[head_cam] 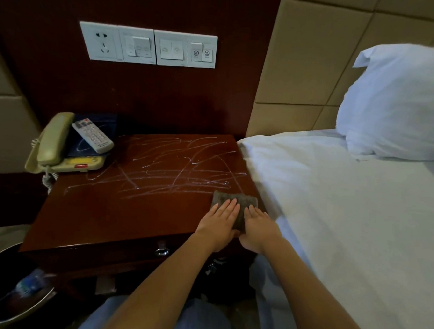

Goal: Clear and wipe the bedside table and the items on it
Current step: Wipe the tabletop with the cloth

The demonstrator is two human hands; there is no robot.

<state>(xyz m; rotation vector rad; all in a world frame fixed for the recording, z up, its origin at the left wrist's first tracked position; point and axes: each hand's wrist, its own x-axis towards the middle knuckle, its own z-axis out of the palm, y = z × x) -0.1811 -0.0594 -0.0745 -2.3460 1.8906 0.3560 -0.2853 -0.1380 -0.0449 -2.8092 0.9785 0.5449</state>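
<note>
1. Nearest, one left hand [219,218] and one right hand [258,228] lie side by side, fingers flat and outstretched, pressing one grey cloth [236,203] at the bedside table [102,223] front right corner; neither grips it.
2. Beyond, white scribbles [165,166] cover most of the top, so wiping looks barely begun.
3. Farthest left, one telephone [58,146], one remote [93,135] and one dark folder [102,127] remain uncleared.
</note>
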